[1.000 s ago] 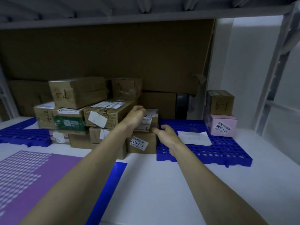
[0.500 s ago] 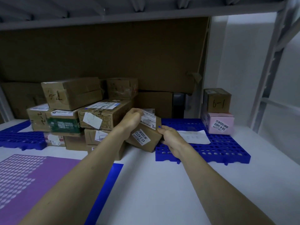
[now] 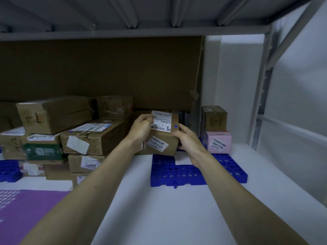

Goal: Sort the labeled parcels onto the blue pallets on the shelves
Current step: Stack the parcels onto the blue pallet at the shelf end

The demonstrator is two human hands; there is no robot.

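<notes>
I hold a small brown parcel [image 3: 161,138] with white labels, one reading 47-3-4312, lifted off the shelf and tipped toward me. My left hand [image 3: 140,129] grips its left side and my right hand [image 3: 187,140] grips its right side. It hangs just above the back left corner of a blue pallet [image 3: 178,172]. On that pallet's far right a pink box [image 3: 219,141] carries a brown box marked 9-1 [image 3: 215,118]. A stack of brown parcels [image 3: 92,137] stands to the left.
Another blue pallet [image 3: 8,169] lies at the far left under the stack. A purple perforated mat [image 3: 23,211] covers the near left of the white shelf [image 3: 168,209]. A cardboard sheet [image 3: 106,71] lines the back. A grey shelf post [image 3: 261,89] stands on the right.
The parcel was standing on the shelf beside the stack with my hands on it; both hands have tipped it and raised it toward the blue pallet's back left corner.
</notes>
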